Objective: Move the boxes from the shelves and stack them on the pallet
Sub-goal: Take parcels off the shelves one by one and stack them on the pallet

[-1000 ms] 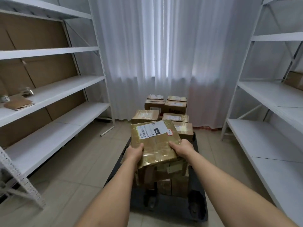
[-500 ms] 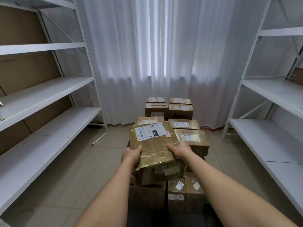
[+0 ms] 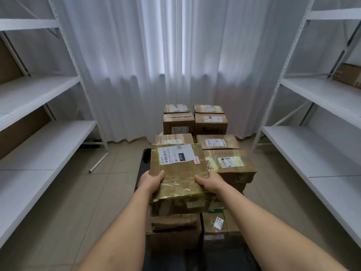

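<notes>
I hold a flat, tape-wrapped cardboard box point(image 3: 178, 171) with a white shipping label in front of me. My left hand point(image 3: 151, 180) grips its near left corner and my right hand point(image 3: 210, 182) grips its near right corner. The box hovers over the near left part of a stack of several taped boxes point(image 3: 224, 163) on a dark pallet point(image 3: 143, 159) on the floor. Whether it touches the box below is hidden.
White metal shelves run along the left point(image 3: 39, 137) and the right point(image 3: 312, 153). One cardboard box point(image 3: 349, 77) sits on the right shelf. White curtains point(image 3: 175, 65) close the far end. A loose metal tube point(image 3: 98, 163) lies on the tiled floor.
The view has swung right and moved closer to the pallet. The box in my hands has gone forward and down over the near stack; both grips are unchanged.
</notes>
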